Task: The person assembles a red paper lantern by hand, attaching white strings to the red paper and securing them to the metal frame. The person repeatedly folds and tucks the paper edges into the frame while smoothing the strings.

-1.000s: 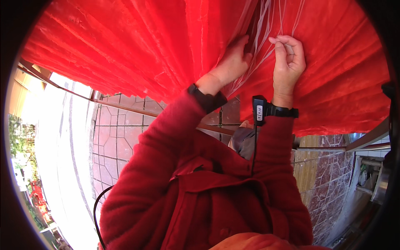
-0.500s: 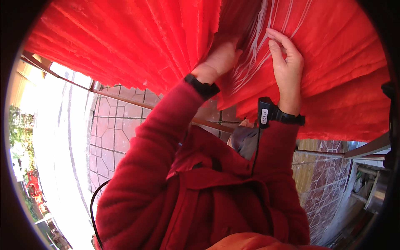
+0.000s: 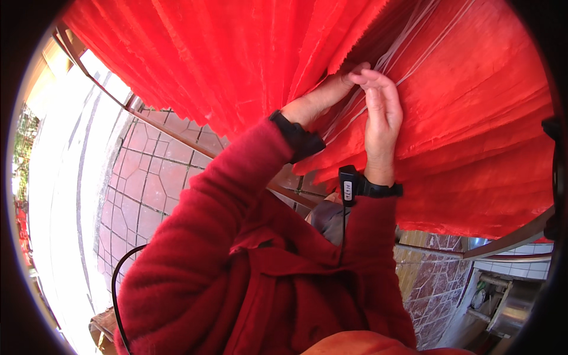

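Red pleated fabric (image 3: 225, 53) spreads across the upper left, its jagged edge overhanging a dark gap. On the right lies another fold of the red fabric (image 3: 473, 112). Thin white strings (image 3: 397, 48) run through the gap between them. My left hand (image 3: 325, 97) reaches into this gap beside the strings; its fingers are mostly hidden by the cloth and my other hand. Over the strings is my right hand (image 3: 383, 115), fingers bent toward the left hand's fingertips and thumb apart from them. Nothing shows in its grasp.
A brown metal rail (image 3: 171, 137) passes below the fabric, above paving tiles (image 3: 142, 177). A curved frame bar (image 3: 509, 235) is at the right. Metal equipment (image 3: 515, 307) stands at lower right. Black cables hang by my left sleeve and right wrist.
The left fabric's jagged edge has shifted right, and the gap with it. My left hand has moved slightly right; my right hand has come left and lower, so their fingertips nearly meet.
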Available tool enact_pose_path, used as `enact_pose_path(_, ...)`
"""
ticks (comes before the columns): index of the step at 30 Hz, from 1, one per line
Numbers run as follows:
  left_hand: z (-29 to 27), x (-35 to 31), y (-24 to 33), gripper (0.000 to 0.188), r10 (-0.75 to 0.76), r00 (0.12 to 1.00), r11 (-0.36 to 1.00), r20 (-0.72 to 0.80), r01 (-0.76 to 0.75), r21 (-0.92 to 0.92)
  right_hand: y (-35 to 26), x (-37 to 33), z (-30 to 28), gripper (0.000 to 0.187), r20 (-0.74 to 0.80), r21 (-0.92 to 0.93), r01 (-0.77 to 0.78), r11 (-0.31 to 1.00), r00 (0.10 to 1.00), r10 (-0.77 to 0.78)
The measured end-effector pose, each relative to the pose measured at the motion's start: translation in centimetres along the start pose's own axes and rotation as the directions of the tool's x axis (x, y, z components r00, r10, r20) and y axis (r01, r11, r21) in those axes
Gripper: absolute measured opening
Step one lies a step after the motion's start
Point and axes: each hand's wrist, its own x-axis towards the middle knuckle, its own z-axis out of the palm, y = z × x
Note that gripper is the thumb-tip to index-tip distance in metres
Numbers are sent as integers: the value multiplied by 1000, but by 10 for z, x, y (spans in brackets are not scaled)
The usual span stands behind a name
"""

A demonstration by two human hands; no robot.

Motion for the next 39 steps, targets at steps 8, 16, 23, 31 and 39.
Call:
enact_pose_path(8, -9, 11, -3, 45, 315, 927, 756, 202, -374, 538, -8, 4, 6, 43, -19, -333, 2, 943, 1000, -9)
enact_pose_path(16, -27, -22, 28, 44, -18, 972, 1000, -232, 24, 19, -10, 13, -6, 60, -303, -342, 52, 938, 939, -163)
enact_pose_path(23, -58, -16, 35, 47, -38, 979, 995, -199, 56, 86, -22, 17, -23, 63, -347, -398, 51, 916, 916, -201)
enact_pose_path(31, -109, 2, 20, 46, 146, 984, 989, -103, -144, 29, -29, 17, -28, 64, -371, -360, 58, 931, 907, -200)
enact_pose_path(39, -130, -2, 28, 51, 202, 978, 979, -53, -201, 29, -26, 14, -40, 64, -368, -340, 59, 939, 910, -190)
